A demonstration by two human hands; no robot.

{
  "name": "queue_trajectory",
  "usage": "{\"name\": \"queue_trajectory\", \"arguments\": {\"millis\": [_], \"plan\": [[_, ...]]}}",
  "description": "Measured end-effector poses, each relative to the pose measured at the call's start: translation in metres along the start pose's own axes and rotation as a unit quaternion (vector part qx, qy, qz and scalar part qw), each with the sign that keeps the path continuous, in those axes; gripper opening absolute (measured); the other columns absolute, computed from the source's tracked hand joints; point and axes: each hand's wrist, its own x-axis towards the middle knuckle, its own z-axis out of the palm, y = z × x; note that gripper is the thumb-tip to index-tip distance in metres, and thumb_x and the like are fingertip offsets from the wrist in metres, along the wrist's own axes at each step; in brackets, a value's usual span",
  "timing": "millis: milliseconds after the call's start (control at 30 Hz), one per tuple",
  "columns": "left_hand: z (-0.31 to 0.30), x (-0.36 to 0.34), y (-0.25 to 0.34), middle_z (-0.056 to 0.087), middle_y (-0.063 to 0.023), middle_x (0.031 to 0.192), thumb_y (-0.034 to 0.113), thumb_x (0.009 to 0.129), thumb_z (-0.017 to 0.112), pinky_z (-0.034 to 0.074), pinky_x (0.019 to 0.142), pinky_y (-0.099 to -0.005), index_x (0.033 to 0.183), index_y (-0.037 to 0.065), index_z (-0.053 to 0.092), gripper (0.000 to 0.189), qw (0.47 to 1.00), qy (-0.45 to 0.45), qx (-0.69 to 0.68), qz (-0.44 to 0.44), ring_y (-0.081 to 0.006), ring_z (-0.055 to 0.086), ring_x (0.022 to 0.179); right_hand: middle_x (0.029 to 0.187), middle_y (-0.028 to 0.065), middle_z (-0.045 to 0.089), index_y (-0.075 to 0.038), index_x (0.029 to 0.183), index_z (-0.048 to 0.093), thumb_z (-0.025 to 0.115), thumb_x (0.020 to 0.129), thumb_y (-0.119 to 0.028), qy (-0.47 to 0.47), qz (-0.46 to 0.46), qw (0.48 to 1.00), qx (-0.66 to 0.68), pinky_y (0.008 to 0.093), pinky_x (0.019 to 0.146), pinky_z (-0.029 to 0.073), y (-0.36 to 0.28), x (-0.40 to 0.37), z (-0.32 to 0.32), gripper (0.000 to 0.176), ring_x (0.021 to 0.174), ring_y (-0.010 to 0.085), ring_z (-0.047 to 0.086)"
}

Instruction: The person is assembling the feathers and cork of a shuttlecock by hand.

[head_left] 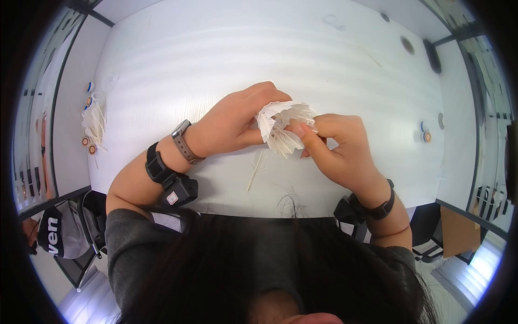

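My left hand (237,114) wraps round the far-left side of a white feather shuttlecock (286,143), whose open skirt faces up toward me. The feathers fan out in an uneven ring, and its base is hidden from view. My right hand (342,146) closes on the skirt's right edge, thumb and forefinger pinching at the feathers near the opening. Just below the shuttlecock, a loose thin feather or quill (254,171) lies on the white table (324,186).
At the left table edge lie several loose white feathers (95,121) beside small round pieces (89,101) with blue and brown ends. Similar small pieces (426,136) stand at the right. Partition walls (75,102) flank the table. A round grommet (407,45) is at the back right.
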Motion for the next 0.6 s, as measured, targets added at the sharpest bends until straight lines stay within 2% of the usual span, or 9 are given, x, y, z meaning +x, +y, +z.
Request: {"name": "queue_trajectory", "arguments": {"millis": [133,267,600], "plan": [[0.0005,0.0006,-0.0003,0.060,-0.0101,0.104,0.024,0.084,0.073,0.051,0.078,-0.0377,0.119,0.007,0.057,0.042,1.000,0.002,0.007,0.011,-0.0295,0.060,0.092,0.048,0.0090,0.047,0.002,0.058,0.054,0.067,0.091,-0.013,-0.023,0.045,0.998,0.026,0.0306,0.043,0.031,0.0013,0.0003,-0.0007,0.039,0.041,0.0131,0.040],[0.0009,0.0012,0.0007,0.059,-0.0111,0.106,0.020,0.084,0.072,0.050,0.080,-0.0383,0.119,0.006,0.057,0.041,1.000,-0.003,0.003,0.004,-0.0309,0.059,0.093,0.051,0.0089,0.057,0.004,0.059,0.057,0.064,0.094,-0.016,-0.029,0.112,0.989,0.088,0.0257,0.045,0.039,-0.0043,0.0016,0.0004,0.042,0.047,0.0091,0.056],[0.0032,0.0009,0.0031,0.059,-0.0117,0.104,0.018,0.084,0.072,0.050,0.080,-0.0382,0.118,0.006,0.056,0.040,1.000,0.006,0.012,-0.016,-0.0315,0.059,0.094,0.050,0.0089,0.055,0.005,0.060,0.058,0.063,0.095,-0.017,-0.017,0.127,0.988,0.091,0.0277,0.044,0.035,-0.0020,0.0023,0.0042,0.041,0.046,0.0078,0.045]]}}
